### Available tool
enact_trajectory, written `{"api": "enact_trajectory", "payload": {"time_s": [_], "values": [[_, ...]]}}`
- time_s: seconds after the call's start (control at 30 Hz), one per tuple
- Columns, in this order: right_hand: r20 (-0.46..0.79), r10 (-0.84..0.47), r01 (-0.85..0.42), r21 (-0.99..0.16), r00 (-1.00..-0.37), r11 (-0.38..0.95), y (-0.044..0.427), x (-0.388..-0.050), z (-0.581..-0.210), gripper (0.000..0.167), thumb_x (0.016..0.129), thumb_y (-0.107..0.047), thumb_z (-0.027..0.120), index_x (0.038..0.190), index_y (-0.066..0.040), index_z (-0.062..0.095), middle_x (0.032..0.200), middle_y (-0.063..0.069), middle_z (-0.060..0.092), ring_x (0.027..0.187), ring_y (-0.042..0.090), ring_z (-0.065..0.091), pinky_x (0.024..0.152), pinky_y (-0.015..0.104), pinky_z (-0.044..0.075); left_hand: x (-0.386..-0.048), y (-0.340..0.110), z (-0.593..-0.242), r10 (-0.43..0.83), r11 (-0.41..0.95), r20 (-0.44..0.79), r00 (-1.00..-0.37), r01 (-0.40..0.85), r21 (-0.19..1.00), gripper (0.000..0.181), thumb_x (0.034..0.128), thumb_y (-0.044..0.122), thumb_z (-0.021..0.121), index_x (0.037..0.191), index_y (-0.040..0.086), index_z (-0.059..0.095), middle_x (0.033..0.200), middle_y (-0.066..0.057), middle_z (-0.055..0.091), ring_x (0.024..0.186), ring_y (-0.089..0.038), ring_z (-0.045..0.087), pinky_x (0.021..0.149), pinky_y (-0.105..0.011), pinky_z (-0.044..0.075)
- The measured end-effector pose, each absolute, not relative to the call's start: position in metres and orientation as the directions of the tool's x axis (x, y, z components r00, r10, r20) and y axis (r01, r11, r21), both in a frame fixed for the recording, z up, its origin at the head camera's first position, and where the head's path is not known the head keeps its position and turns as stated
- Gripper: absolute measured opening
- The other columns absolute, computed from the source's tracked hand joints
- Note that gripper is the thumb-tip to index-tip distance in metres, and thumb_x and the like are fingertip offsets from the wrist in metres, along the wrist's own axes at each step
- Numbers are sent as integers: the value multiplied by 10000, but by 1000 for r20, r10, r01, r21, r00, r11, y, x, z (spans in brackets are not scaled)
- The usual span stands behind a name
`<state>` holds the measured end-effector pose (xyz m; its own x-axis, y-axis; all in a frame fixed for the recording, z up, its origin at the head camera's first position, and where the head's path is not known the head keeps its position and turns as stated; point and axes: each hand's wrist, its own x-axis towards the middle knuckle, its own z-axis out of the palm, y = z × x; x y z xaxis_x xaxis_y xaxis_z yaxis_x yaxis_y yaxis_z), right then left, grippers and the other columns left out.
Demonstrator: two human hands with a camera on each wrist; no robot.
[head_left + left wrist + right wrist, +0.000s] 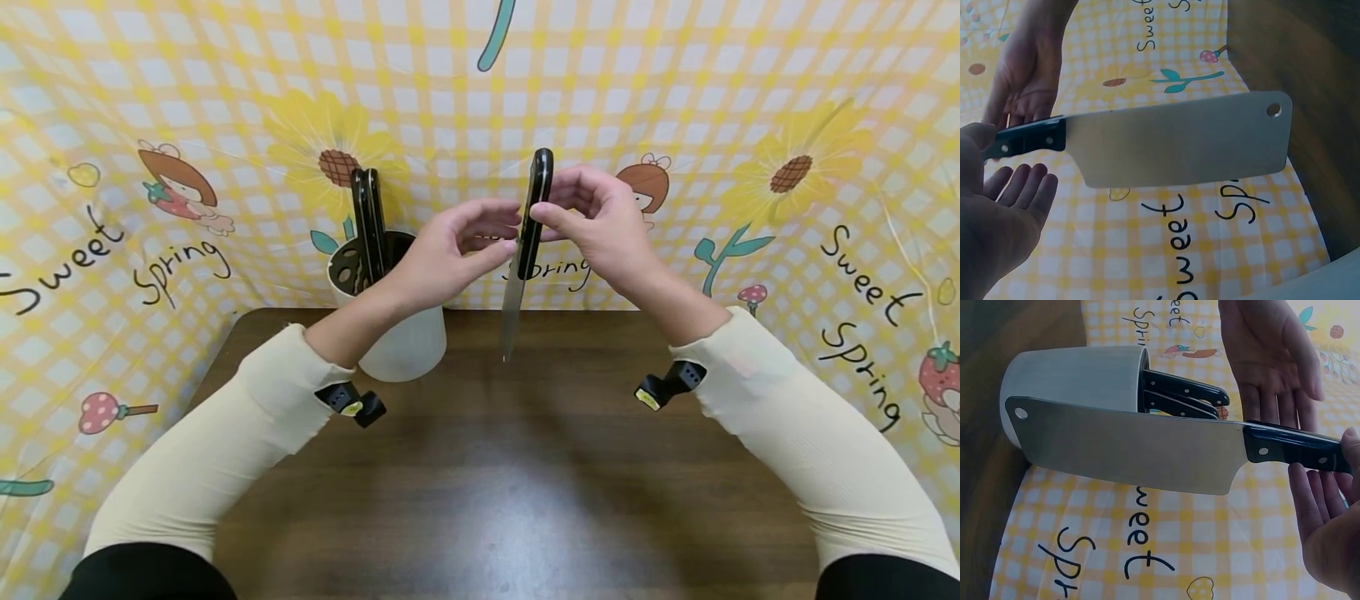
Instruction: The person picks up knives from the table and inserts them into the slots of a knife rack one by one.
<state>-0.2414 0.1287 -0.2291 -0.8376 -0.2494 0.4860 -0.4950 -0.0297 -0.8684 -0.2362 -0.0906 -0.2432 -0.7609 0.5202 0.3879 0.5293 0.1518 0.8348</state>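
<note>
A cleaver (pixel 535 208) with a black riveted handle is held upright in the air, handle up and blade down. My right hand (pixel 609 225) pinches the handle between thumb and fingers. Close by on the other side, my left hand (pixel 453 250) has its fingers loosely bent and spread around the handle. Whether its thumb touches the handle I cannot tell. Broad and flat in the left wrist view, the blade (pixel 1179 140) has a round hole near its end corner. Two black-handled knives (pixel 367 221) stand in a whitish knife holder (pixel 408 346) left of the cleaver.
The brown wooden table (pixel 487 483) spreads below both hands. Behind and at the sides hangs a yellow checked cloth (pixel 450 108) with printed flowers and lettering. The holder's dark top (pixel 347 271) has round openings. A small black camera (pixel 671 383) sits at each wrist.
</note>
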Motion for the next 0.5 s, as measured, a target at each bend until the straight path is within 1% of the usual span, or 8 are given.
{"api": "enact_trajectory", "payload": {"time_s": [0.13,0.23,0.37,0.5], "values": [[468,-242,-482,-876,-850,-2,125,-241,-230,125,937,21,707,1045,-32,674,918,12,684,899,203,657,772,357,625,-236,-86,-247,514,137,379,-769,510,849,452,1006,81,640,1429,-14,513,1330,-134,624,1201,-221,614,1022,-342,512],[462,-239,-474,-880,-854,-8,124,-241,-230,124,936,23,707,1040,-35,674,905,2,677,890,194,651,765,345,626,-235,-84,-248,500,128,378,-779,498,858,463,987,58,662,1417,-27,513,1311,-156,623,1178,-244,623,1017,-345,521],[459,-242,-468,-884,-855,-23,121,-242,-232,117,943,13,701,1050,-22,671,919,34,673,884,187,654,757,326,624,-236,-81,-252,467,105,395,-791,493,864,475,958,24,693,1394,-43,517,1268,-170,620,1124,-258,637,989,-344,536],[455,-249,-461,-887,-855,-37,118,-245,-233,124,949,7,697,1069,-3,668,941,71,674,882,191,663,756,332,626,-236,-79,-255,431,86,415,-802,494,865,474,933,-10,713,1362,-61,519,1221,-178,612,1074,-262,640,960,-340,545]]}}
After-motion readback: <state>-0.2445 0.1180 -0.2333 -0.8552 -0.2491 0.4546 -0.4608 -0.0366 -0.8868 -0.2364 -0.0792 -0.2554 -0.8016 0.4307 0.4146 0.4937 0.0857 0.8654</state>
